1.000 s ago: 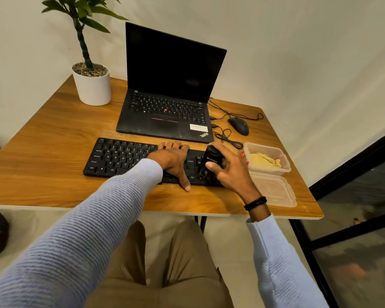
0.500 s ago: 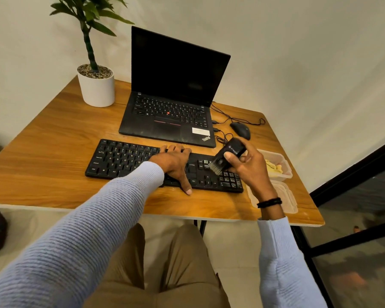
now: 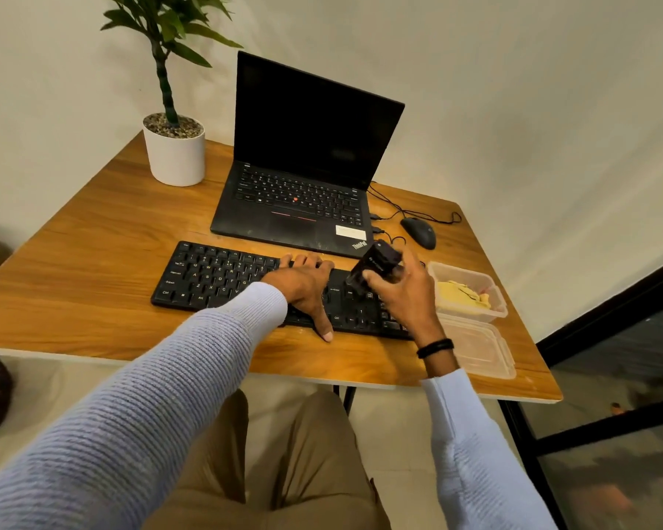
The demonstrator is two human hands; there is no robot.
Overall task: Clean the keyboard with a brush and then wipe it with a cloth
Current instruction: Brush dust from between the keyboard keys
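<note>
The left hand lies palm down on the middle of the black keyboard, fingers straight and spread over the far key rows, holding nothing; its thumb stretches back past the keyboard's near edge, tip on the counter. The sleeved forearm runs in from the near left corner. The right hand is raised over the keyboard's right end, wrist bent, fingers and thumb curled round a black brush that tilts with one end down toward the keys. Whether the brush touches the keys cannot be told. A dark band circles that wrist.

The keyboard sits parallel to the counter's near edge, towards its middle. Key legends such as Q, W, E, Ctrl and Alt can be read on it. A pale mark on the brush is too blurred to read. The open laptop behind the keyboard carries "ThinkPad" on its near right corner, beside a white sticker whose print is illegible.

The yellow cloth lies in a clear container by the counter's right edge, with its lid lying toward the near right corner
</note>
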